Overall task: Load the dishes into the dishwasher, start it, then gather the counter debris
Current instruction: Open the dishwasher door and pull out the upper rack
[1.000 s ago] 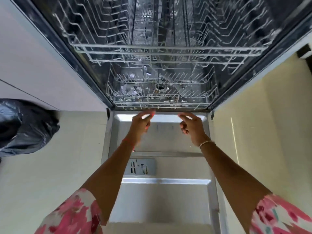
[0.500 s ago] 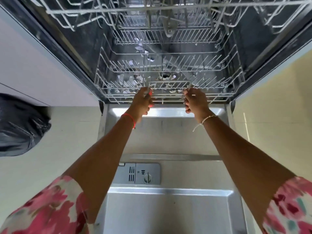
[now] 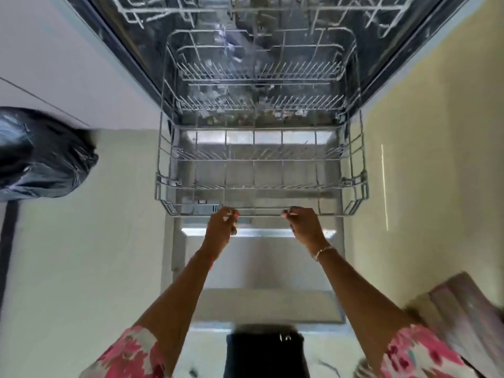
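Left hand (image 3: 221,229) and right hand (image 3: 305,227) each curled around front rail of wire rack (image 3: 261,170), door (image 3: 261,268) beneath both wrists.

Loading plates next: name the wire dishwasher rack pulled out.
The lower grey wire rack, gripped by left hand and right hand, over the steel door; upper rack sits inside.

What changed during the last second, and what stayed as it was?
The left hand and right hand gripped the lower rack by its front rail and pulled it out over the door, toward the person. The door stayed open; the black bag stayed put.
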